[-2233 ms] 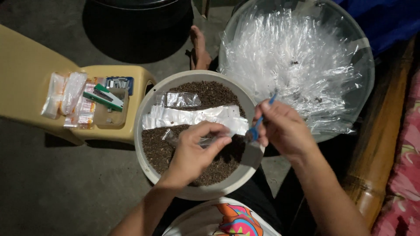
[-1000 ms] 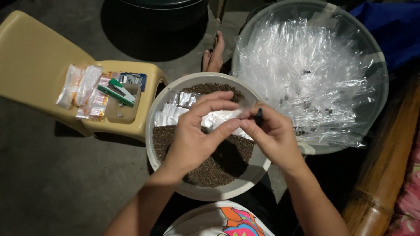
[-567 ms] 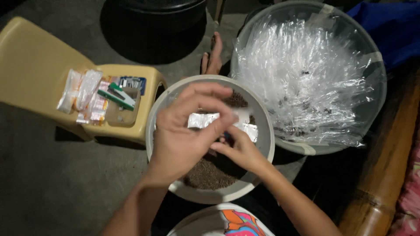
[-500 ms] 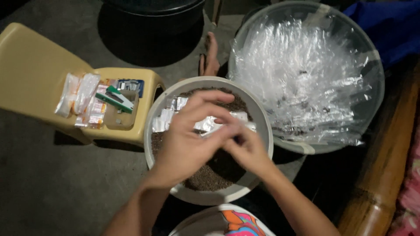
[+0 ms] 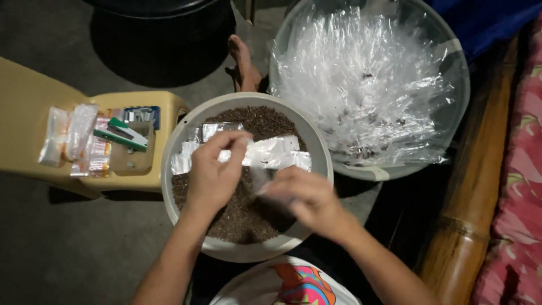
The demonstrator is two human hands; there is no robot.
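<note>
While both hands work over the white basin (image 5: 186,127) of dark seeds (image 5: 243,212), the left hand (image 5: 212,175) pinches a small clear packet (image 5: 265,155) between its fingers; the right hand (image 5: 302,195) is blurred, grip unclear. Best keep the packet low over the basin, so spills fall back in.

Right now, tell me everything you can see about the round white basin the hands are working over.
The round white plastic basin sits upright on the floor between a yellow plastic stool and a larger bowl of clear plastic bags. It holds a bed of dark brown grainy material, with small clear plastic packets lying across it. The left hand and right hand hover above, fingering a packet.
</note>
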